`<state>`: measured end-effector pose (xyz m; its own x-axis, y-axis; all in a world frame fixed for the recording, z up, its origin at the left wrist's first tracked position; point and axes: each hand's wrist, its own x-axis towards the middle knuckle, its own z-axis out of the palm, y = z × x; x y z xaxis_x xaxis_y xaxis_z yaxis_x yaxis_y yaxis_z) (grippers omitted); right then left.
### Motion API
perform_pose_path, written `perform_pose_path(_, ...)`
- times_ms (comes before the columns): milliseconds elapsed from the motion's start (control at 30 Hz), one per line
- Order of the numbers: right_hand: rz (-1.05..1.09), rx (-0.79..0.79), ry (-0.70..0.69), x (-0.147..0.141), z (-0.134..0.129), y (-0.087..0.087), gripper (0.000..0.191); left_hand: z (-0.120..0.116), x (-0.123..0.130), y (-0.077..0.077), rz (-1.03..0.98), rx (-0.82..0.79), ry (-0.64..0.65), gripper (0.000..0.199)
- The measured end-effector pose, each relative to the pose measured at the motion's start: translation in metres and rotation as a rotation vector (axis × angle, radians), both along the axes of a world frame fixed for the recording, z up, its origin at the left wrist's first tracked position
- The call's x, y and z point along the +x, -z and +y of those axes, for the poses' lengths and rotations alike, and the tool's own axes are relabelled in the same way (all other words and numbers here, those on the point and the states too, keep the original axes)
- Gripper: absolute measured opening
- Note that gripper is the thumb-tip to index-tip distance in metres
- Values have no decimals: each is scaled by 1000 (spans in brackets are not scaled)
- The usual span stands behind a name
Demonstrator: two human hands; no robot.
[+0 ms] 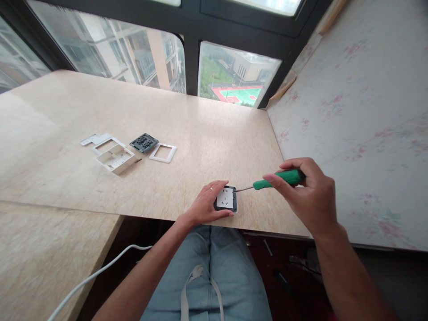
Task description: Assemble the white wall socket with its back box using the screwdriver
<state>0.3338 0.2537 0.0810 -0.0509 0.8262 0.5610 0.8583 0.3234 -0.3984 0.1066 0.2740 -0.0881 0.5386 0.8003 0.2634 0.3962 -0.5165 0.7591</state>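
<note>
While the left hand (214, 200) grips the socket (225, 198) near the tabletop's (200, 142) front edge, the right hand (309, 196) holds a green screwdriver (279, 179), its tip at the socket's right side.

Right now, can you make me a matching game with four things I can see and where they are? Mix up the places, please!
Things:
1. Green-handled screwdriver
2. Socket
3. White open box
4. Sports court

Places:
A. Outside, beyond the window
B. Between the fingers and thumb of the left hand
C. On the stone-look counter, away from both hands
D. In the right hand

Right pairs: 1-D, 2-B, 3-C, 4-A
</note>
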Motion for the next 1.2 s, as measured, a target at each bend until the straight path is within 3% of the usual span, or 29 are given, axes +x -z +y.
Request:
perform_pose_path(133, 380, -80, -46, 1, -3, 3, 46, 0, -3, 1, -162, -60, -35, 92)
perform_pose_path(233, 611, -127, -110, -2, -5, 5, 44, 2, -6, 1, -418, -180, -167, 70)
perform_pose_path(400, 668, -152, -173, -11, -8, 7, 33, 0, -9, 6, -840, -310, -627, 39)
perform_pose_path(533, 687, -194, -281, -21, -9, 14, 30, -23, -11, -5, -811, -331, -746, 35)
perform_pose_path(600, 692, -225, -321, -28, -9, 16, 30, -38, -11, -22, -765, -281, -724, 32)
perform_pose_path(700, 671, -260, -381, -43, -8, 15, 32, -52, -11, -57, -641, -127, -508, 30)
perform_pose_path(767, 652, -273, -429, -54, -6, 12, 33, -52, -11, -78, -546, -64, -330, 43)
perform_pose_path(833, 639, -279, -467, -64, -4, 10, 32, -48, -12, -92, -453, -13, -256, 51)
perform_pose_path(933, 648, -295, -517, -75, -1, 10, 31, -43, -15, -100, -414, 71, -271, 47)
perform_pose_path(1067, 697, -336, -560, -83, 3, 14, 31, -44, -19, -101, -321, 180, -420, 31)
perform_pose_path(1200, 694, -352, -570, -80, 6, 21, 43, -46, -19, -104, -291, 234, -472, 30)
